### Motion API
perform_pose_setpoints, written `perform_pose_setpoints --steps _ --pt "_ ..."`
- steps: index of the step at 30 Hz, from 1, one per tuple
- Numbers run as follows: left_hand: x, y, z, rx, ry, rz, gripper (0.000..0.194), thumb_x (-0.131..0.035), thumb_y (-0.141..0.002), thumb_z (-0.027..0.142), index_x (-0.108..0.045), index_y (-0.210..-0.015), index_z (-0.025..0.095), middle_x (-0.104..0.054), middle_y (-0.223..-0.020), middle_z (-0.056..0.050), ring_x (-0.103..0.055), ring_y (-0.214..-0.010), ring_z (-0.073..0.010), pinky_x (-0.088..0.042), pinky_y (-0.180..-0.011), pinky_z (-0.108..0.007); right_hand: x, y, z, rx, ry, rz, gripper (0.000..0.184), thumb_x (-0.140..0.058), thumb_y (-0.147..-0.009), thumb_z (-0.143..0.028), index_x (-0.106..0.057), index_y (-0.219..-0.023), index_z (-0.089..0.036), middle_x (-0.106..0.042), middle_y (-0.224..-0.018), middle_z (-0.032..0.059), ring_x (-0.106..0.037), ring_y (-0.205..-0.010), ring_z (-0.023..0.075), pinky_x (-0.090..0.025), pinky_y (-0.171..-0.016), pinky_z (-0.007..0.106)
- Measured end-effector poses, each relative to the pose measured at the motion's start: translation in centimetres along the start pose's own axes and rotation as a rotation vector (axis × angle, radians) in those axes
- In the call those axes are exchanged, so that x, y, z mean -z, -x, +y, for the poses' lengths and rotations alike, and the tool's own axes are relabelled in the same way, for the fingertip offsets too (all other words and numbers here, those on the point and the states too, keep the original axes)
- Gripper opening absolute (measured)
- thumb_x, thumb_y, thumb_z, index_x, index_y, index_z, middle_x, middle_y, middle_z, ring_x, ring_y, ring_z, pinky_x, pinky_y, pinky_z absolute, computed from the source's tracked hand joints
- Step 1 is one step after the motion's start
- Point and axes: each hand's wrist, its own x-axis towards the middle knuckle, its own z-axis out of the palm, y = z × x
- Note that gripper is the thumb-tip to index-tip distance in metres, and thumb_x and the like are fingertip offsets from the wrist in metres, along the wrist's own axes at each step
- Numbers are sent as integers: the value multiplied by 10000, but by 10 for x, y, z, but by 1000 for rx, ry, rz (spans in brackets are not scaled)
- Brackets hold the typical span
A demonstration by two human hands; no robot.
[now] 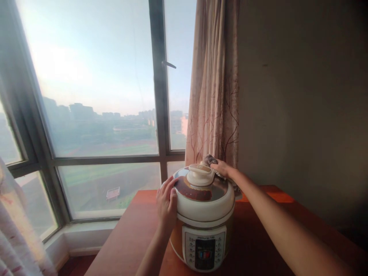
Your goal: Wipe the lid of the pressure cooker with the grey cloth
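A white electric pressure cooker (204, 214) stands on a reddish wooden table (132, 237), its control panel facing me. My left hand (166, 205) lies flat against the left side of the lid rim, fingers stretched out. My right hand (222, 168) reaches over the far right of the lid and presses a crumpled greyish cloth (209, 159) against it, just behind the cream lid handle (200, 174).
A large window (94, 96) with a dark frame fills the left and centre. A patterned curtain (214, 84) hangs behind the cooker. A plain wall (304, 99) is at the right. Another light curtain (17, 237) shows at the bottom left.
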Motion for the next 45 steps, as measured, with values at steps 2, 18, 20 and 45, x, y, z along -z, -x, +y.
perform_pose_setpoints --steps 2,18,20,45 --pt "0 0 0 3 -4 -5 462 -313 -1006 454 -648 -1259 260 -578 -1408 -87 -495 -1313 -281 -346 -1113 -530 -3 -3 2 -40 38 38 346 -559 -813 -298 -721 -1071 -133 -747 -1006 111 -664 -988 263 -483 -819 286" --pt "-1 2 1 44 -16 8 463 -306 -1004 457 -655 -1253 280 -588 -1416 -72 -493 -1320 -289 -333 -1121 -554 -4 94 7 285 179 202 609 -572 -794 -250 -542 -1397 -163 -560 -1438 132 -476 -1358 291 -339 -1151 463" --pt "-1 2 0 41 -14 5 466 -301 -1005 456 -649 -1259 277 -581 -1421 -77 -488 -1322 -287 -320 -1128 -559 -8 120 4 377 218 273 604 -577 -787 -233 -550 -1388 -173 -558 -1439 128 -465 -1363 302 -330 -1155 501" --pt "1 0 -2 20 -3 21 460 -327 -1002 459 -671 -1231 256 -595 -1412 -72 -508 -1320 -274 -366 -1124 -500 -71 214 -20 604 254 286 979 -695 -702 -391 -251 -1572 -328 -188 -1659 57 -202 -1479 458 -113 -1182 660"
